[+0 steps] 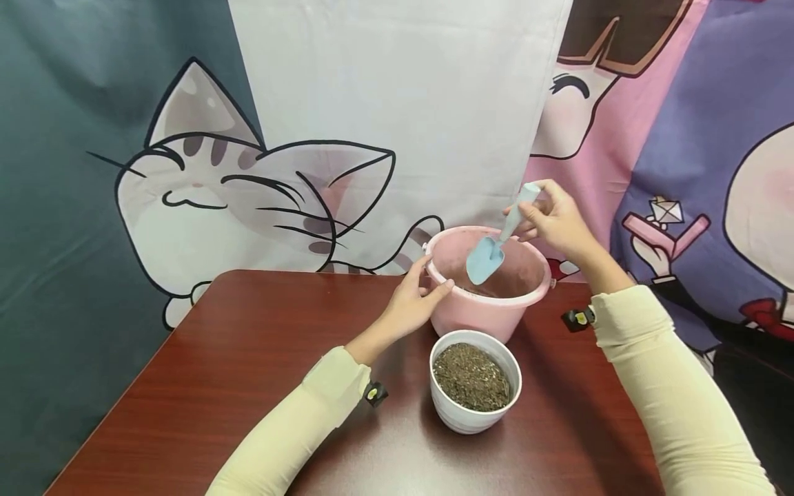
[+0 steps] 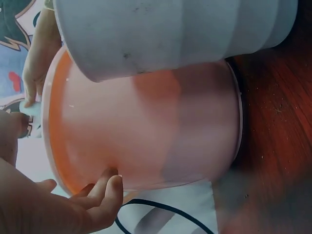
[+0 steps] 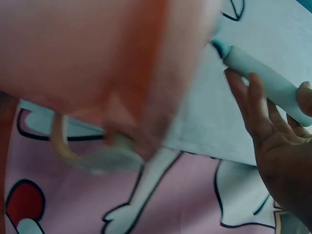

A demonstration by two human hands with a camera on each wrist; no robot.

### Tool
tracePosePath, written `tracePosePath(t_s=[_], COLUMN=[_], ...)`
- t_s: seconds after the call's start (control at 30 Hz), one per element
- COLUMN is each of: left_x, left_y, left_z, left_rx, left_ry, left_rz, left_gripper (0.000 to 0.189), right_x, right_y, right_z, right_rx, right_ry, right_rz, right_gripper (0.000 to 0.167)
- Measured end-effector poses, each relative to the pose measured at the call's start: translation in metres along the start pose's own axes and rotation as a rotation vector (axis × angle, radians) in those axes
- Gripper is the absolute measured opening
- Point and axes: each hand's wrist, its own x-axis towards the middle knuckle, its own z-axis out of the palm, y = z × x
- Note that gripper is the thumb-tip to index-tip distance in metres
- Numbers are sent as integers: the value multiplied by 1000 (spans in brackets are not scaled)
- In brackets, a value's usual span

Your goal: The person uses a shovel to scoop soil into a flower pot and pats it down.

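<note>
A pink bucket (image 1: pixel 477 317) stands on the table with dark residue on its inner wall. My left hand (image 1: pixel 406 306) grips its left rim, fingers against the outer wall in the left wrist view and thumb near the rim. In my right hand (image 1: pixel 561 224) is a pale blue hand trowel (image 1: pixel 485 260), held by its handle. The trowel tilts over the bucket opening, blade down; no soil shows on the visible blade face. Right in front of the bucket is a white ribbed pot (image 1: pixel 468 419), filled near its rim with brown soil (image 1: pixel 473 377).
The reddish-brown wooden table (image 1: pixel 267 365) extends left and toward me. A cloth backdrop (image 1: pixel 397 83) with cartoon figures hangs right behind it. On the bucket's side, a handle (image 3: pixel 92 161) shows in the right wrist view.
</note>
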Motion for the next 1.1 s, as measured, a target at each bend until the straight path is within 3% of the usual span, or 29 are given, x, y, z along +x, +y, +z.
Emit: tracePosePath(t_s=[0.37, 0.57, 1.1], left_x=[9, 9, 8], left_y=[-2, 1, 3], left_z=[11, 10, 11], left_rx=[24, 42, 92], left_ry=[104, 111, 117], left_rz=[-20, -43, -58], left_gripper=[76, 77, 77], right_x=[6, 7, 1], right_y=[39, 52, 67], right_z=[26, 29, 26], right_rx=[-375, -528, -598], right_ry=[-37, -87, -243], right_rz=[159, 181, 240], right_gripper=[34, 36, 33])
